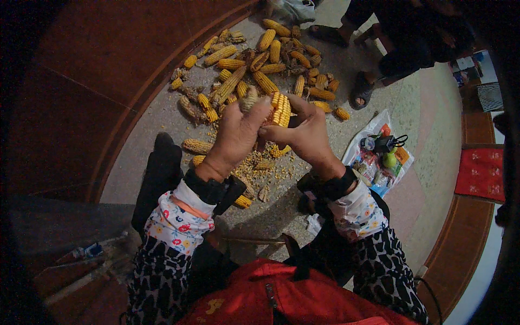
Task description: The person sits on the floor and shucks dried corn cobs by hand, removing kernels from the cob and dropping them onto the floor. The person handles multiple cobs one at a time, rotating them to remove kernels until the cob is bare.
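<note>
Above the floor, my two hands meet in the middle of the head view. My right hand (306, 136) grips a corn cob (281, 109) bearing rows of yellow kernels on its visible side. In my left hand (235, 132) is a paler, mostly bare cob (248, 99), blurred, its tip rising past the thumb. The left thumb presses against the kernelled cob's near side. Fingers hide where the two cobs meet. Below my hands, loose kernels (248, 166) lie scattered on the floor among several cobs.
A heap of dried corn cobs (266, 83) spreads across the speckled floor ahead. Another person's sandalled foot (361, 91) is at the upper right. Right of my hands lies a plastic bag (382, 156) with packets and a green fruit. A dark red-brown panel (97, 81) borders the left.
</note>
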`<action>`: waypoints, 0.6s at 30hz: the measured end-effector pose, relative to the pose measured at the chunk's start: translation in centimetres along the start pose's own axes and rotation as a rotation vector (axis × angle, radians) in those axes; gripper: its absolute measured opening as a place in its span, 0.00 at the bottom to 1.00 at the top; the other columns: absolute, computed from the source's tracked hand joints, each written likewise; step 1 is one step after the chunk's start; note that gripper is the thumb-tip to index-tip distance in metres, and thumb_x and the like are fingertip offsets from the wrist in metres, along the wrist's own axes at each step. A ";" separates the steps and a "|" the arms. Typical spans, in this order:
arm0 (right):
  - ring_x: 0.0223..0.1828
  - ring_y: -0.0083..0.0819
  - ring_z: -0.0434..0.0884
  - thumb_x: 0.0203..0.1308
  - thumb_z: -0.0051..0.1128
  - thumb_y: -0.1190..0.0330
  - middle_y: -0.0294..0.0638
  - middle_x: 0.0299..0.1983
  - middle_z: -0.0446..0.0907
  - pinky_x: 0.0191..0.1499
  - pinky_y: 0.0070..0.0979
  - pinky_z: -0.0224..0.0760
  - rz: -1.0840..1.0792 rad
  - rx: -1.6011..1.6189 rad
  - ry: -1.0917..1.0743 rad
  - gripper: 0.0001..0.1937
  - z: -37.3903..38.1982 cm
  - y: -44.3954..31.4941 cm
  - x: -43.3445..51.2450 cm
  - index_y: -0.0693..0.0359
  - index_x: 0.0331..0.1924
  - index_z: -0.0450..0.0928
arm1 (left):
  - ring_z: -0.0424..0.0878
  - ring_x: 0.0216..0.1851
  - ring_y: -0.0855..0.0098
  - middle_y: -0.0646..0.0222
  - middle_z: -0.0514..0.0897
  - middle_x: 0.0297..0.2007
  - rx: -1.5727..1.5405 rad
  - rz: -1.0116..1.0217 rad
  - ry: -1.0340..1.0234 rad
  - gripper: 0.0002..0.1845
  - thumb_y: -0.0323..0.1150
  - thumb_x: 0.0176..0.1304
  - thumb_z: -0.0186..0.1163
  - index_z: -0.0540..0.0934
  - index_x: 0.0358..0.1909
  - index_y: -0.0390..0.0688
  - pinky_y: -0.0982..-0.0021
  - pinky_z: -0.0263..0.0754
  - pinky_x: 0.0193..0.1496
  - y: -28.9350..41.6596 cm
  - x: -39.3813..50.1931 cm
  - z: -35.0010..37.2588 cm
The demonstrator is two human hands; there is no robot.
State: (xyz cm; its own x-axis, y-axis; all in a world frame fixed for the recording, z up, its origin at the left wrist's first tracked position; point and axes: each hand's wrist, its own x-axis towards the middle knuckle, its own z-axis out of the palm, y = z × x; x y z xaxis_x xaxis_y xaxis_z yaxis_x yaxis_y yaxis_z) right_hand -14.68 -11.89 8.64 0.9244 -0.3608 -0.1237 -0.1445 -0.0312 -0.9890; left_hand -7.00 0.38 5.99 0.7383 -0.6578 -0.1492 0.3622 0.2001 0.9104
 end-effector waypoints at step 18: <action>0.36 0.19 0.78 0.38 0.73 0.70 0.35 0.36 0.80 0.41 0.19 0.73 -0.172 -0.159 -0.046 0.27 0.6 0.8 -0.2 0.68 0.46 0.76 | 0.79 0.33 0.80 0.71 0.81 0.36 -0.101 -0.090 0.008 0.15 0.39 0.62 0.61 0.77 0.42 0.37 0.76 0.75 0.37 -0.3 0.6 -0.3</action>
State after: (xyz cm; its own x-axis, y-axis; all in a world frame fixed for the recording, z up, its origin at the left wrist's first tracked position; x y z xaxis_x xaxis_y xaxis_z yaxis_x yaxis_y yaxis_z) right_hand -14.76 -11.27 7.79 0.9547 -0.2952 0.0383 -0.0339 -0.2358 -0.9712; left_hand -6.49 0.12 5.50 0.7045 -0.6709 -0.2315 0.4822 0.2131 0.8498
